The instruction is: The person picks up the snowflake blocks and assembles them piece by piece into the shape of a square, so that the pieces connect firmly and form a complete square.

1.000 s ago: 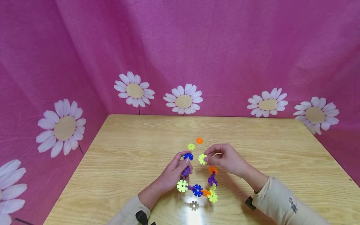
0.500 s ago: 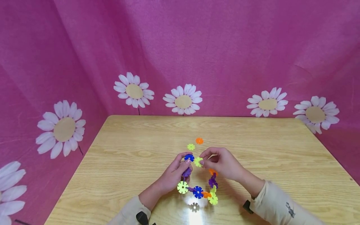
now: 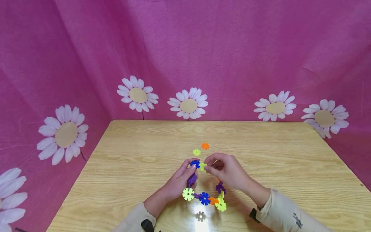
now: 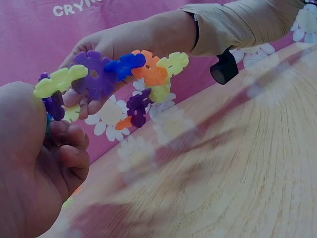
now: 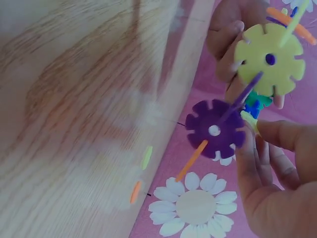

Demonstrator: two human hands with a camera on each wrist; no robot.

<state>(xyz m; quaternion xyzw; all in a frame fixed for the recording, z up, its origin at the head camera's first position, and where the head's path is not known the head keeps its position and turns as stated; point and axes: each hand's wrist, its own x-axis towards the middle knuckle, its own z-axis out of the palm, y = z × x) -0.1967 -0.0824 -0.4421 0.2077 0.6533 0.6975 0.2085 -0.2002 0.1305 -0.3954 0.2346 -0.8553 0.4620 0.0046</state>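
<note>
My left hand (image 3: 177,180) grips one end of a chain of slotted flower-shaped plastic discs, its thumb on a blue disc (image 3: 195,163). Between the thumb and fingertips of my right hand (image 3: 232,171) is a yellow-green disc (image 3: 202,167), its edge right at the blue disc's rim. From the left hand the chain hangs in a curve through a yellow-green disc (image 3: 188,194), another blue disc (image 3: 204,198) and an orange one (image 3: 214,201). It rises to a purple disc (image 3: 220,188) below the right hand. In the right wrist view, a green disc (image 5: 260,100) shows between the hands.
A loose yellow-green disc (image 3: 196,152) and a loose orange disc (image 3: 205,146) lie on the wooden table (image 3: 139,141) beyond the hands. Under the chain lies a disc-shaped shadow. Pink flowered cloth (image 3: 232,58) stands behind the table and along its left side.
My right hand has moved left and slightly nearer, bringing its yellow-green disc from a gap away up to the blue disc. The left hand has stayed nearly still.
</note>
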